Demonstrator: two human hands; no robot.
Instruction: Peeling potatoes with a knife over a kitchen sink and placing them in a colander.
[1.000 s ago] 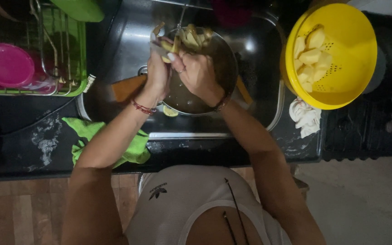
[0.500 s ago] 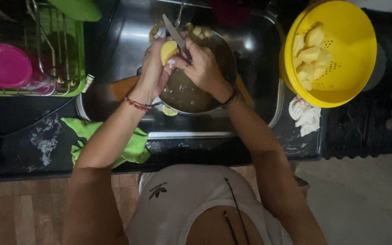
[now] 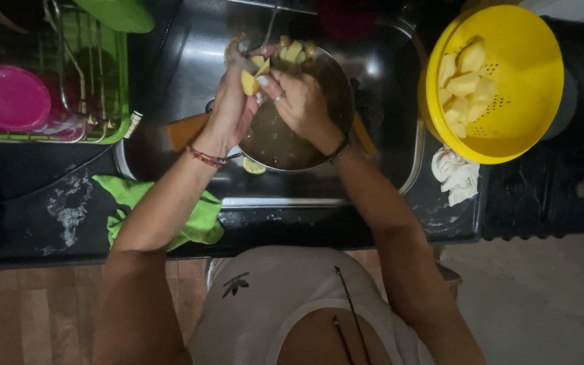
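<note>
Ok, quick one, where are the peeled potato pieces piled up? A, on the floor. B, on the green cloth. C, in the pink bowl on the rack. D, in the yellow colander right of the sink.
D: the pale peeled potato pieces lie heaped inside the yellow colander, which sits just right of the sink.

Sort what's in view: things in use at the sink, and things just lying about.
In use: left hand and right hand on a potato piece, metal pot, yellow colander of cut potato.
Lying about: green cloth, pink plate, dish rack, white cloth.
</note>
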